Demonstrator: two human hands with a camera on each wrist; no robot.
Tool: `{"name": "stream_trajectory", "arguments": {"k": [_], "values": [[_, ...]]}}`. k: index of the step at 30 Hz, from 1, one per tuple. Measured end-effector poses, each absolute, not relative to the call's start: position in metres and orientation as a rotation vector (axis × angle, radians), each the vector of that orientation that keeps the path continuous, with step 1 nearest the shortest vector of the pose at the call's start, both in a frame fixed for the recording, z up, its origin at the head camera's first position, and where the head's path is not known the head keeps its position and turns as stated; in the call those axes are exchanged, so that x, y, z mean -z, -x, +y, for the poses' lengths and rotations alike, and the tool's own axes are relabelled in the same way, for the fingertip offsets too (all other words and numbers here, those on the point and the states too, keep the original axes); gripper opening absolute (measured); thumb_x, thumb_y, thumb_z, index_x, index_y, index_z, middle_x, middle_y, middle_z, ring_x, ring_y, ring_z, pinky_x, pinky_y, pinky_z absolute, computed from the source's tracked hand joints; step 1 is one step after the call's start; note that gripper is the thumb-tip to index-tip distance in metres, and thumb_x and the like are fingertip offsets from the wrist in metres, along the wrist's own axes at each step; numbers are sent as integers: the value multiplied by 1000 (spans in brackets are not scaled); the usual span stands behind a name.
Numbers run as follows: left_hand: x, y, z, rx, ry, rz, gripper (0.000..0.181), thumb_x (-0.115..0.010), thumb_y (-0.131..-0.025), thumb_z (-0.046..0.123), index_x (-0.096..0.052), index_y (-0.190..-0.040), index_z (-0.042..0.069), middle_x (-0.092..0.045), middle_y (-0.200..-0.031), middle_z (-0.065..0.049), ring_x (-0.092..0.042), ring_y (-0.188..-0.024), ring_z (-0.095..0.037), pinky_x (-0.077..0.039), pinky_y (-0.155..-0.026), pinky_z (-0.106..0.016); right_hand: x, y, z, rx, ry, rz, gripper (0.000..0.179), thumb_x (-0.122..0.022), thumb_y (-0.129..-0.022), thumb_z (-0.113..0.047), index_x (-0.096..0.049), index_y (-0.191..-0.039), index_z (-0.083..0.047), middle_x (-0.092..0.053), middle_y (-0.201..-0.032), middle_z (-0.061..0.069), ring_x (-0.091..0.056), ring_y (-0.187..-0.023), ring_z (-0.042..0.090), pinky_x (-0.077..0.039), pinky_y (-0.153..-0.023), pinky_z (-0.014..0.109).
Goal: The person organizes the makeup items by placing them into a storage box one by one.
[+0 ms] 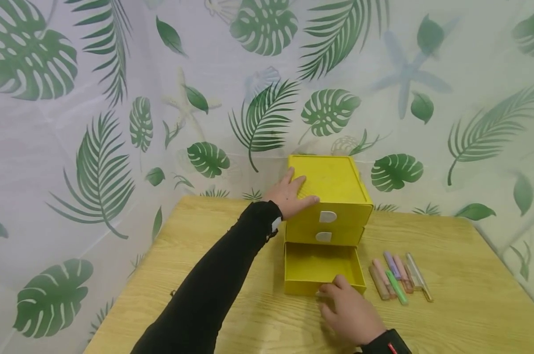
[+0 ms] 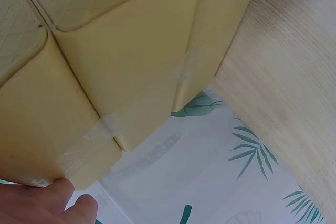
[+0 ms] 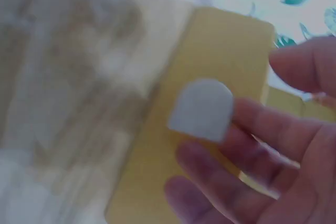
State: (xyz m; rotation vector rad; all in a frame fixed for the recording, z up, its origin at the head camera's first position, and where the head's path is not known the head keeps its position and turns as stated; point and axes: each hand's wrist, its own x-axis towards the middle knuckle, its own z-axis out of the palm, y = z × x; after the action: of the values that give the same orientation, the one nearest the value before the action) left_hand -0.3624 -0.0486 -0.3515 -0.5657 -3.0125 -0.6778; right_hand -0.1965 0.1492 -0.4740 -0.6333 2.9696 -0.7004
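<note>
A yellow desktop drawer box (image 1: 329,179) with three stacked drawers stands on the table against the patterned cloth. Its bottom drawer (image 1: 317,286) is pulled out, and its visible inside holds nothing. My left hand (image 1: 289,196) rests with spread fingers on the box's top left edge; the left wrist view shows its fingertips (image 2: 63,195) against the yellow side. By the front of the pulled-out drawer is my right hand (image 1: 353,312). In the right wrist view its fingers are loosely bent beside the white handle tab (image 3: 203,109), with no grip on it visible.
Several pastel marker pens (image 1: 395,278) and a slim clear pen (image 1: 419,277) lie to the right of the box. The upper two drawers, with white tabs (image 1: 327,217), are closed. A leaf-print cloth (image 1: 205,98) hangs behind the wooden table (image 1: 258,324).
</note>
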Motion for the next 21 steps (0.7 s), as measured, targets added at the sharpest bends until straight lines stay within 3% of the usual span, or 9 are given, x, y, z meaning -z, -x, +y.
{"name": "stream_trajectory", "arguments": {"k": [6, 12, 17, 21], "values": [[352, 362, -48, 690, 567, -3002, 79, -44, -88, 68, -28, -150, 22, -5, -158, -8, -25, -134, -27, -32, -107, -47, 455, 201, 184, 980, 489, 2856, 21, -56, -97, -28, -65, -113, -18, -63, -98, -6, -56, -80, 7, -49, -68, 35], [353, 363, -47, 686, 567, -3002, 79, -43, -88, 69, -28, -150, 23, -5, -158, -7, -26, -134, -27, -32, -107, -47, 451, 218, 227, 922, 324, 3039, 28, -54, -97, -18, -61, -121, -6, -60, -121, 17, -58, -97, 26, -52, -70, 39], [352, 363, -48, 686, 559, -3006, 80, -43, -87, 70, -28, -150, 24, -5, -158, -6, -26, -134, -27, -32, -107, -47, 467, 239, 247, 752, 281, 3066, 38, -53, -96, -19, -55, -129, 0, -57, -124, 25, -52, -108, 39, -53, -72, 45], [353, 363, -48, 694, 556, -3001, 79, -44, -87, 69, -28, -149, 23, -5, -158, -7, -28, -133, -28, -33, -106, -48, 482, 252, 252, 649, 256, 3046, 41, -50, -97, -22, -53, -130, 2, -50, -130, 28, -30, -126, 46, -44, -87, 59]]}}
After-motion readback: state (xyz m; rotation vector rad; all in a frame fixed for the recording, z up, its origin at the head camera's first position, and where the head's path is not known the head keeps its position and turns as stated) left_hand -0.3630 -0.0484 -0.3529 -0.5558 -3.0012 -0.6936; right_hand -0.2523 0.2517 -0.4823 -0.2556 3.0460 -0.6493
